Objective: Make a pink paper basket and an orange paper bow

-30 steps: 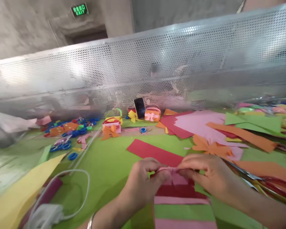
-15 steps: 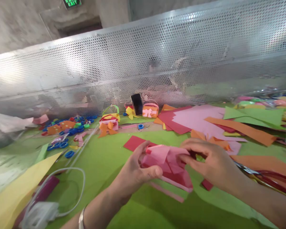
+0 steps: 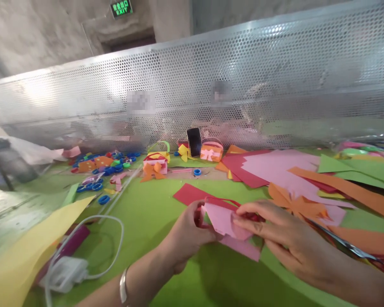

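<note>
A folded pink paper basket (image 3: 222, 219) is held above the green tabletop, with a red paper strip (image 3: 222, 201) along its upper edge. My left hand (image 3: 192, 226) grips its left side, thumb underneath and fingers curled behind. On the right side, my right hand (image 3: 275, 230) pinches the paper and strip between thumb and fingers. A pink flap hangs below the folded part. Just behind the hands lies a red paper piece (image 3: 187, 194). An orange paper bow (image 3: 296, 202) rests beyond my right hand.
Small finished paper baskets (image 3: 211, 151) stand at the back beside a phone (image 3: 194, 142), before a perforated metal screen (image 3: 179, 85). Scissors (image 3: 348, 245) and coloured sheets (image 3: 281, 164) lie right. Tape rolls (image 3: 109, 168), a white charger (image 3: 67, 273) and yellow paper (image 3: 35, 243) are left.
The pink basket has been turned so its outer side faces me, and its open inside is hidden. The red strip now shows along the top. The whole view has shifted left.
</note>
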Demonstrator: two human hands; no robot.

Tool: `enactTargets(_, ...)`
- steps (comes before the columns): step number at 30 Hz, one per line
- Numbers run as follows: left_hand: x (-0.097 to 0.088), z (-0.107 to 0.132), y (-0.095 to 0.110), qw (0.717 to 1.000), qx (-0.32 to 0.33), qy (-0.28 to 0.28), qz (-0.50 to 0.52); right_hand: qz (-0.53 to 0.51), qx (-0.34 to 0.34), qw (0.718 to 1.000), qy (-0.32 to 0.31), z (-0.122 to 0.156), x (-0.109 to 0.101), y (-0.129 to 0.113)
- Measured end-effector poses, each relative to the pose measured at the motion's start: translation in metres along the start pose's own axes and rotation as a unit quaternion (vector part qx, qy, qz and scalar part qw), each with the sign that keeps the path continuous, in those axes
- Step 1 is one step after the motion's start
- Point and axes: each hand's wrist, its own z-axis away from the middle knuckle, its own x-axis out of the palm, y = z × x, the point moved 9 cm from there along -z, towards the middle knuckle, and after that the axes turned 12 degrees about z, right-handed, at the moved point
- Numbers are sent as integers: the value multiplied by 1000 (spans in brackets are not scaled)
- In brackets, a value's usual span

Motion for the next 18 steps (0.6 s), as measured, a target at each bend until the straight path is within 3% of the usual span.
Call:
enactTargets(4,4,0,1,1000,22,-19,10,-17,58,998,-6,2,6,11)
enactTargets(9,10,4,9,999,49,-13,-21,9,188,980,70,9,0,38)
enactTargets(11,9,6,10,998,49,5,-39,-35,224,973,53,13,7,47)
enactTargets(15,-1,9,13,992,86,64,-67,-143,256,955,-49,17,34,50)
enactTargets(18,1,11,18,985,129,59,-98,-158,273,948,-51,17,37,49)
